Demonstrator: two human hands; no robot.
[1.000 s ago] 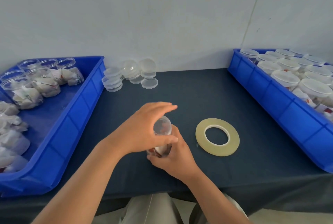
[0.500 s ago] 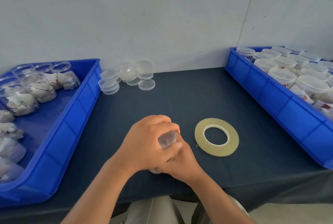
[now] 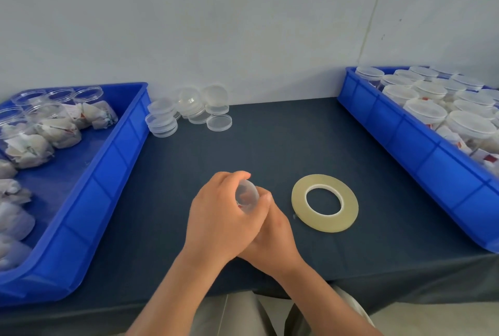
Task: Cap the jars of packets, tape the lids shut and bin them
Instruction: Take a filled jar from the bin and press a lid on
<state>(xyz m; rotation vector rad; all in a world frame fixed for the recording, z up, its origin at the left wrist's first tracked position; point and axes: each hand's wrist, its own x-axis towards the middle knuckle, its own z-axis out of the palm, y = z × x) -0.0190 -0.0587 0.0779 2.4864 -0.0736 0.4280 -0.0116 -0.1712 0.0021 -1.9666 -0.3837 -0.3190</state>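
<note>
A small clear jar [image 3: 246, 196] with a clear lid sits between my two hands near the table's front middle, tilted so the lid faces away and to the right. My left hand [image 3: 221, 216] wraps over its lid end. My right hand [image 3: 272, 238] grips the jar's body from below, mostly hidden behind the left. A flat roll of yellowish tape [image 3: 324, 202] lies on the dark cloth just right of my hands. The left blue bin [image 3: 108, 173] holds uncapped jars of packets [image 3: 40, 130]. The right blue bin [image 3: 421, 146] holds capped jars [image 3: 426, 112].
Stacks of loose clear lids [image 3: 189, 111] stand at the back of the table against the white wall, beside the left bin. The table's front edge runs just below my wrists, with my lap under it.
My left hand has closed down over the lid and the jar has tipped from upright toward the right. The view has shifted slightly to the left.
</note>
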